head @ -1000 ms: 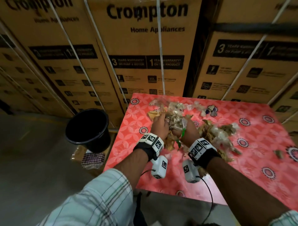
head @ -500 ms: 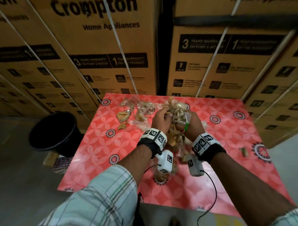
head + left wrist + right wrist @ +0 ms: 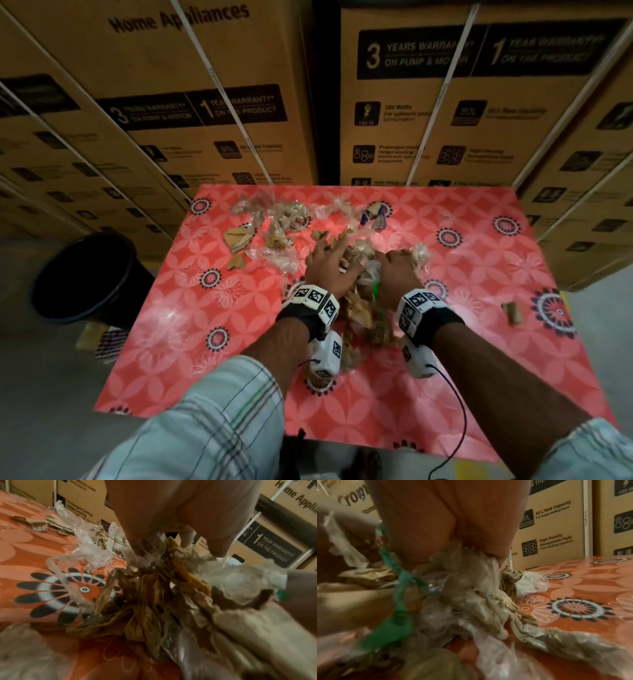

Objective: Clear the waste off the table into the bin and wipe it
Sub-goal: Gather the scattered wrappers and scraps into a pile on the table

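Note:
A bundle of waste, crumpled brown paper and clear plastic with a green strip in it, lies at the middle of the red flowered table. My left hand digs into its left side, fingers curled into paper and plastic. My right hand is closed on its right side, squeezing clear plastic. More waste is scattered beyond the hands toward the table's far edge. The black bin stands on the floor off the table's left edge.
A small brown scrap lies alone near the table's right side. A checked cloth sits on the floor beside the bin. Stacked cardboard cartons wall in the far edge and both far corners.
Both hands, which held the bundle raised above the table, have come down with it onto the table. The left fingers have spread wider into the pile.

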The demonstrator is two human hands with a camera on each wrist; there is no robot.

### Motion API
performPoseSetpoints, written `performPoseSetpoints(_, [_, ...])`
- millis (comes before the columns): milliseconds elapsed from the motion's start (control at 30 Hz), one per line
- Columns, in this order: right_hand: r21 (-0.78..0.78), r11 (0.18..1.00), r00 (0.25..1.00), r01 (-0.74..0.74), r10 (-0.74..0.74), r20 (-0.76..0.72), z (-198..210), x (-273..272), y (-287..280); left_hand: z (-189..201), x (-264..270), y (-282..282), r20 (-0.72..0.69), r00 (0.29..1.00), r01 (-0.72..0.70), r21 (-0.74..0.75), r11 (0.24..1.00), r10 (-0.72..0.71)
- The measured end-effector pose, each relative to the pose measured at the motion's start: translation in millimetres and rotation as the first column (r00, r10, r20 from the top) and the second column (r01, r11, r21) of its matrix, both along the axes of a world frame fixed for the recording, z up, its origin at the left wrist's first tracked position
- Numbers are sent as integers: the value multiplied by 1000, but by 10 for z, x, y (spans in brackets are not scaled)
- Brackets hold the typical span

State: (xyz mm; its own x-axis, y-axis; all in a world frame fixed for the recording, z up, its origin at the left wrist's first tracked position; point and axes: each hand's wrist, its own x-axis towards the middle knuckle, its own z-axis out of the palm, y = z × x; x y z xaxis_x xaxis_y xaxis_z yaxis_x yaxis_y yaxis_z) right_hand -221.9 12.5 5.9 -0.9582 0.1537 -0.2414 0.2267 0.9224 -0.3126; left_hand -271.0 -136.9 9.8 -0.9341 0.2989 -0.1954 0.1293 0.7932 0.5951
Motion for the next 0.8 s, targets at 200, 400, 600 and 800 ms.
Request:
performPoseSetpoints(200, [-34,991,991,-133,132,-12,-59,28,199,-96,-92,57,-21,998,53,-49,997,-55])
performPoseSetpoints(400, [-113,982,976,-149,128,-178,-20,147,394,-76,-93,159,96,995,9,-94,995,0])
performPoseSetpoints(600, [-108,972,944,-208,171,-281,-140,133,298,-97,-120,280,106,993,67,-174,982,-49])
performPoseSetpoints(800, [-164,977,955,-134,83,-283,-263,162,431,-204,-59,175,228,967,132,-76,988,-111])
